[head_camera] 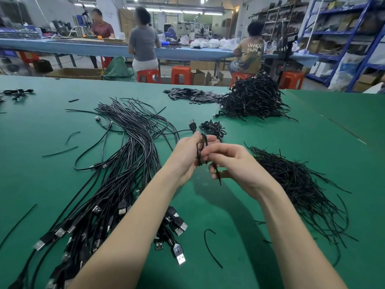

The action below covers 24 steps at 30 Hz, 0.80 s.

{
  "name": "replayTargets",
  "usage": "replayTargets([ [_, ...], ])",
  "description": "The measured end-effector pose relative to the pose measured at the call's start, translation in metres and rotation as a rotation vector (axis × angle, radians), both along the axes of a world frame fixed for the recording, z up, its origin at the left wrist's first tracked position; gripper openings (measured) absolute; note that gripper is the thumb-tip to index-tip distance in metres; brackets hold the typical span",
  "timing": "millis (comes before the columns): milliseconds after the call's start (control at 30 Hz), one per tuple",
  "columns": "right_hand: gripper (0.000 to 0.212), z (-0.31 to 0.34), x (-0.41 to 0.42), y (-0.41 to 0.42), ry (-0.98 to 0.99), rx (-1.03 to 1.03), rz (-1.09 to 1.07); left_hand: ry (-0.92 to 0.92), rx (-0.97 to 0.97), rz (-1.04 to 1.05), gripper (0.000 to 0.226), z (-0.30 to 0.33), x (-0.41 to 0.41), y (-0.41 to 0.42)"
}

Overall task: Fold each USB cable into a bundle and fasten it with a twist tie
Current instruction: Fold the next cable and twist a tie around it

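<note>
Both hands, left (185, 155) and right (233, 163), grip a folded cable (201, 150); fingers hide its fastening.

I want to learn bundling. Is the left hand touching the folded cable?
Touching. In the head view, the left hand has its fingers curled round the folded cable, held above the green table.
</note>
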State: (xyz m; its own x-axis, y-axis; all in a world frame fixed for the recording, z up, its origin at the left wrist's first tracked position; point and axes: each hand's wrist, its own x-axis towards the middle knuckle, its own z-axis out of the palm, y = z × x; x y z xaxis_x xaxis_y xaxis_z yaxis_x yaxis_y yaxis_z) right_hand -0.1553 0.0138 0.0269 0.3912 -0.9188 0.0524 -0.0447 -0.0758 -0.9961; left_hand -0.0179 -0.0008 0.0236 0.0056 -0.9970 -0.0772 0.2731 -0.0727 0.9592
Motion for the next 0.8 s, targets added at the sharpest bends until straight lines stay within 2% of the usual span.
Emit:
replayTargets([
  [133, 0.024, -0.007, -0.001, -0.002, 0.130, 0.026, 0.022, 0.293, 0.067, -0.020, 0.045, 0.006, 0.000, 0.002],
  [300, 0.027, -0.011, -0.013, -0.005, 0.328, 0.030, -0.009, 0.483, 0.093, 0.030, 0.039, 0.007, 0.003, 0.001],
  [367, 0.026, -0.011, -0.016, -0.008, 0.224, 0.045, -0.121, 0.554, 0.097, -0.055, 0.039, 0.008, 0.008, 0.002],
  [433, 0.014, -0.008, -0.018, -0.010, 0.021, 0.103, -0.213, 0.581, 0.108, -0.203, 0.039, 0.008, 0.010, 0.005],
  [500, 0.016, -0.005, -0.020, -0.012, -0.053, 0.119, -0.215, 0.544, 0.110, -0.333, 0.039, 0.007, 0.009, 0.008],
  [600, 0.011, -0.009, -0.019, -0.012, -0.025, 0.039, -0.284, 0.444, 0.085, -0.407, 0.036, 0.006, 0.004, 0.011],
  [700, 0.005, -0.010, -0.016, -0.013, -0.045, -0.070, -0.387, 0.252, 0.007, -0.224, 0.035, 0.003, -0.005, 0.007],
  [800, 0.009, -0.011, -0.012, -0.016, -0.050, -0.175, -0.446, -0.183, -0.179, 0.047, 0.037, -0.007, -0.015, 0.004],
])
